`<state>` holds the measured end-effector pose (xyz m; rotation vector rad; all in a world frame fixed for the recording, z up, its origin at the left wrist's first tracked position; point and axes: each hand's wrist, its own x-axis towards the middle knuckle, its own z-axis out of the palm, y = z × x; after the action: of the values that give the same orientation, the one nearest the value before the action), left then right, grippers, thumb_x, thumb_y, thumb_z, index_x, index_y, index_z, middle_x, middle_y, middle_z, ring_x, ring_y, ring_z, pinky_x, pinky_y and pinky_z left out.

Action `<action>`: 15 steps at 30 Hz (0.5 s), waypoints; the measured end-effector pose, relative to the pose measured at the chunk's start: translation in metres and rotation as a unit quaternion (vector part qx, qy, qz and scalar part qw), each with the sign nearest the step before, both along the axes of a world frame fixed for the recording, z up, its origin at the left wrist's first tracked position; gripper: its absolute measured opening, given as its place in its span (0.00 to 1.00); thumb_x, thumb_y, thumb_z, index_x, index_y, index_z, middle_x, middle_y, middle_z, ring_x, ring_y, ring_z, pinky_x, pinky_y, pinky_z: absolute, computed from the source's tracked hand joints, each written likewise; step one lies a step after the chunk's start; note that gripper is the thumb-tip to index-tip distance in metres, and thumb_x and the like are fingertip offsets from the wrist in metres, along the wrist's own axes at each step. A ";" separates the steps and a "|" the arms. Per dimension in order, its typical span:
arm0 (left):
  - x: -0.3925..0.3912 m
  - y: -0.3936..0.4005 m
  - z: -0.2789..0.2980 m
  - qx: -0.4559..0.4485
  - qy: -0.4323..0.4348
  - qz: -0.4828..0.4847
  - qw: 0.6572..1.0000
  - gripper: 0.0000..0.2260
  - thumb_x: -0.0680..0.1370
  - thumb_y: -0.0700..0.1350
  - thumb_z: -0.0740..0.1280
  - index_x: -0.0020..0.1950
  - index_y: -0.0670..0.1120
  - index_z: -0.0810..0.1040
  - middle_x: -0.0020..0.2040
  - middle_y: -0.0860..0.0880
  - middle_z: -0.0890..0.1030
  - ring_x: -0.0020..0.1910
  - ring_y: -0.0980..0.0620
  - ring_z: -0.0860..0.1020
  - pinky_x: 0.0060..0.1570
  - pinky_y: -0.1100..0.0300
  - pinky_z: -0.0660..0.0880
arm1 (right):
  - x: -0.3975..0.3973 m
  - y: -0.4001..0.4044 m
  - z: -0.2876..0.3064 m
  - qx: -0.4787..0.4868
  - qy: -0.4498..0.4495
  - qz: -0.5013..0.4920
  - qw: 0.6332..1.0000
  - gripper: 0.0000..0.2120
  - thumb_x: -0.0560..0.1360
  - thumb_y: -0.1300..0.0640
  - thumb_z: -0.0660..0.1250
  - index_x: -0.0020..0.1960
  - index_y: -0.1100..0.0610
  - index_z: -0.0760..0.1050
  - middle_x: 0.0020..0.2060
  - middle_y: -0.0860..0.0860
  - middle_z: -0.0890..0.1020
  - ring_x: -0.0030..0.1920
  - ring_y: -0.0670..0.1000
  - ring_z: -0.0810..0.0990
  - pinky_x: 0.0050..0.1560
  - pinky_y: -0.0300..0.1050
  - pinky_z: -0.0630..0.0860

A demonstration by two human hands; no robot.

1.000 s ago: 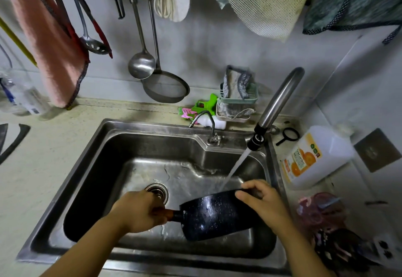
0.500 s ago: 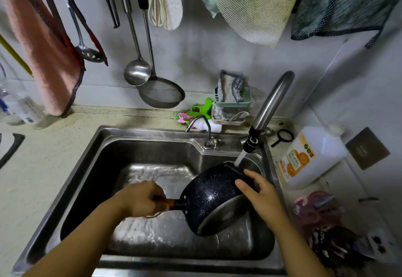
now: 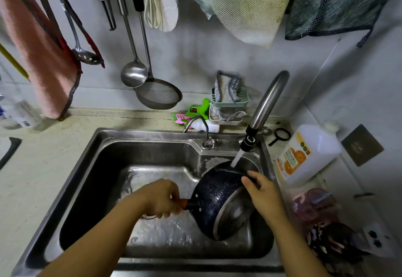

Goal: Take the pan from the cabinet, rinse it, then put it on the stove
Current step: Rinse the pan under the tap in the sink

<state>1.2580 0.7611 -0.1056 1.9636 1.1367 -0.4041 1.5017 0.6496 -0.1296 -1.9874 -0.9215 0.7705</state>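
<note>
A dark speckled pan [image 3: 215, 192] with an orange-tipped handle hangs tilted on its side over the steel sink [image 3: 91, 168], its underside turned toward me and to the right. Water runs from the curved tap [image 3: 264, 107] onto the pan's upper rim. My left hand [image 3: 162, 198] is closed around the handle. My right hand [image 3: 262, 192] rests against the pan's upper right edge, fingers laid over the rim. The inside of the pan is hidden.
A white detergent jug [image 3: 309, 155] lies on the counter right of the sink. A small second tap [image 3: 202, 128] and a sponge basket [image 3: 229, 107] stand behind the basin. Ladles [image 3: 133, 74], a strainer and cloths hang on the wall above. Bags [image 3: 326, 229] crowd the right corner.
The pan has turned from lying nearly flat under the stream to standing on its side with the base showing, and has risen toward the tap. My right hand followed along its rim.
</note>
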 end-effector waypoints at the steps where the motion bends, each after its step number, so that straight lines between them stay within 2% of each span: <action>1: 0.002 0.000 0.001 0.016 0.003 -0.004 1.000 0.06 0.71 0.49 0.72 0.41 0.50 0.77 0.36 0.50 0.79 0.32 0.52 0.77 0.36 0.59 0.74 | 0.000 -0.001 0.001 0.001 0.000 0.003 1.000 0.20 0.74 0.52 0.66 0.64 0.55 0.73 0.62 0.53 0.77 0.61 0.52 0.75 0.64 0.49 0.72; 3: 0.004 0.000 0.002 0.017 -0.001 0.002 1.000 0.06 0.72 0.48 0.72 0.42 0.48 0.78 0.32 0.52 0.77 0.29 0.53 0.77 0.34 0.60 0.74 | -0.001 -0.004 0.003 0.002 0.001 0.015 1.000 0.20 0.73 0.53 0.68 0.63 0.55 0.74 0.60 0.52 0.78 0.60 0.51 0.76 0.63 0.49 0.73; 5: 0.003 0.000 0.001 -0.007 -0.013 0.022 1.000 0.05 0.73 0.47 0.71 0.42 0.46 0.79 0.28 0.53 0.76 0.24 0.55 0.76 0.32 0.62 0.74 | -0.002 -0.006 0.003 0.005 0.007 0.027 1.000 0.19 0.72 0.54 0.70 0.62 0.55 0.75 0.58 0.52 0.80 0.59 0.50 0.76 0.60 0.46 0.73; 7: -0.001 -0.001 0.000 -0.025 -0.023 0.034 0.999 0.05 0.73 0.47 0.70 0.40 0.47 0.78 0.27 0.53 0.77 0.23 0.56 0.77 0.31 0.62 0.74 | -0.002 -0.007 0.003 0.002 0.009 0.034 0.999 0.20 0.72 0.55 0.70 0.63 0.55 0.75 0.59 0.52 0.79 0.57 0.47 0.75 0.58 0.42 0.72; 11: -0.008 -0.005 -0.005 -0.050 -0.040 0.054 0.997 0.06 0.75 0.47 0.68 0.38 0.48 0.78 0.29 0.51 0.79 0.26 0.54 0.80 0.26 0.63 0.72 | 0.000 -0.007 0.003 0.003 0.013 0.038 0.999 0.21 0.72 0.56 0.70 0.64 0.56 0.73 0.62 0.53 0.77 0.56 0.44 0.71 0.55 0.40 0.69; 15: -0.016 -0.008 -0.011 -0.082 -0.048 0.075 0.993 0.11 0.77 0.47 0.65 0.43 0.40 0.79 0.32 0.47 0.79 0.25 0.53 0.78 0.25 0.64 0.72 | 0.006 -0.011 0.001 -0.007 0.002 0.021 1.000 0.22 0.72 0.56 0.70 0.65 0.55 0.72 0.65 0.54 0.75 0.60 0.47 0.71 0.56 0.42 0.69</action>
<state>1.2419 0.7533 -0.1168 1.7245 1.1437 -0.3112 1.5072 0.6388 -0.1287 -1.9829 -0.9612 0.8072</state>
